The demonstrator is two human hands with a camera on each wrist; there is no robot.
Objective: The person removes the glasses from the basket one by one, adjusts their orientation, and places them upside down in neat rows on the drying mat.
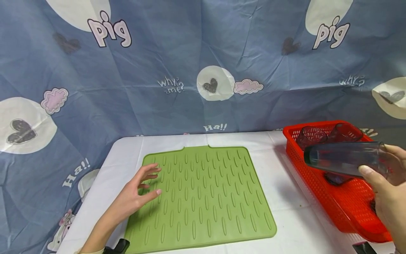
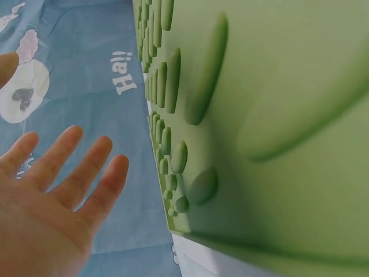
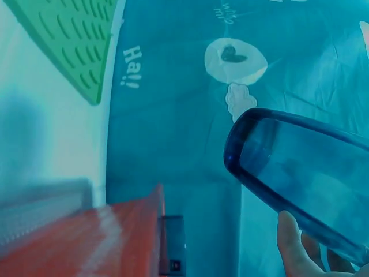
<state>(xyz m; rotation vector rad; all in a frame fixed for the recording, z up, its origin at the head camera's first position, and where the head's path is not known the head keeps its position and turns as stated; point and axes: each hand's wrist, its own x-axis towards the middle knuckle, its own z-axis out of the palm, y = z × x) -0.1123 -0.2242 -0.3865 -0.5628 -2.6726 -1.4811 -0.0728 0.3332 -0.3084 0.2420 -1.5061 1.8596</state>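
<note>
My right hand (image 1: pixel 388 183) grips a tall dark-tinted drinking glass (image 1: pixel 344 158) near one end. The glass lies sideways in the air above a red plastic basket (image 1: pixel 340 211), its thick base pointing left. In the right wrist view the glass (image 3: pixel 305 173) looks blue, with my fingers along its lower side. My left hand (image 1: pixel 136 194) hovers over the left part of a green ridged mat (image 1: pixel 203 197), fingers spread and holding nothing. The left wrist view shows that hand (image 2: pixel 57 202) with its fingers extended beside the mat.
More clear glasses (image 1: pixel 312 135) sit in the back of the basket, and dark items lie lower inside it. A white cloth (image 1: pixel 295 197) covers the table between mat and basket. Behind hangs a blue printed curtain (image 1: pixel 177 42).
</note>
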